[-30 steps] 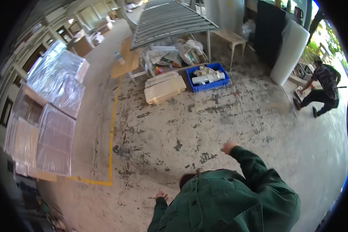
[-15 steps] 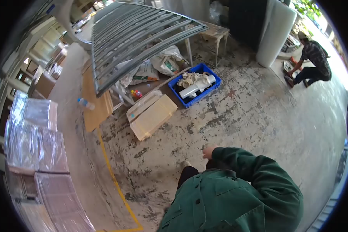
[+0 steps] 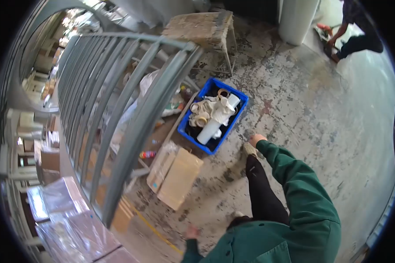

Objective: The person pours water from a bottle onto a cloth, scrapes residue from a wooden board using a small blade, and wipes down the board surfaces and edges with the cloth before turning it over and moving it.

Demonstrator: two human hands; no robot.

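Note:
My right hand (image 3: 255, 139) hangs at the end of a green sleeve, above my shoe and to the right of a blue crate (image 3: 213, 153). It touches neither, and its fingers are too small to make out. In the crate lie a white roll (image 3: 209, 131), several tape rolls (image 3: 201, 121) and crumpled whitish cloth or gloves (image 3: 224, 110). Low in the view is my left hand (image 3: 192, 231), smeared by motion, below a flat cardboard box (image 3: 180, 179) on the floor. No object shows in either hand.
A grey slatted metal frame (image 3: 138, 111) juts across the left, above sacks. Behind the crate stands a worn wooden stool (image 3: 202, 28). Wrapped boxes (image 3: 77, 236) are stacked lower left. A tall white roll (image 3: 297, 19) and a crouching person (image 3: 360, 33) are at upper right.
I have stepped forward, so the crate, cardboard and metal frame appear closer. My right hand has swung forward, and my left hand has come into view.

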